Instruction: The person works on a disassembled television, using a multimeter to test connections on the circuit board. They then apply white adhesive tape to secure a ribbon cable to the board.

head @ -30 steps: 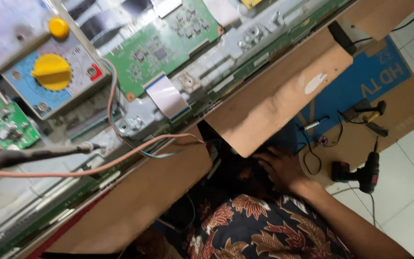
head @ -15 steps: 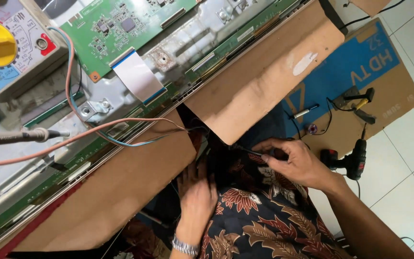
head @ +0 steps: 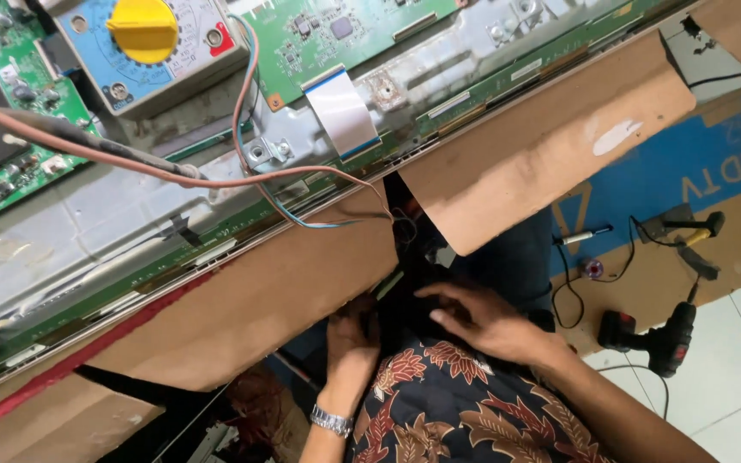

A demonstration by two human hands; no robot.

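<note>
Both hands sit at the person's lap below the cardboard-covered desk edge: left hand [head: 352, 336] curled, grip on what I can't tell; right hand [head: 482, 319] spread flat, holding nothing visible. Multimeter [head: 152, 43] and probe [head: 79, 141] lie idle on the TV chassis [head: 87, 214], circuit board [head: 345, 34] exposed — testing appears paused, not finished.

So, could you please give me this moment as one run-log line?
left hand: low at cardboard edge, grasp unclear | right hand: fingers spread over dark gap | multimeter on panel | drill on floor
</note>
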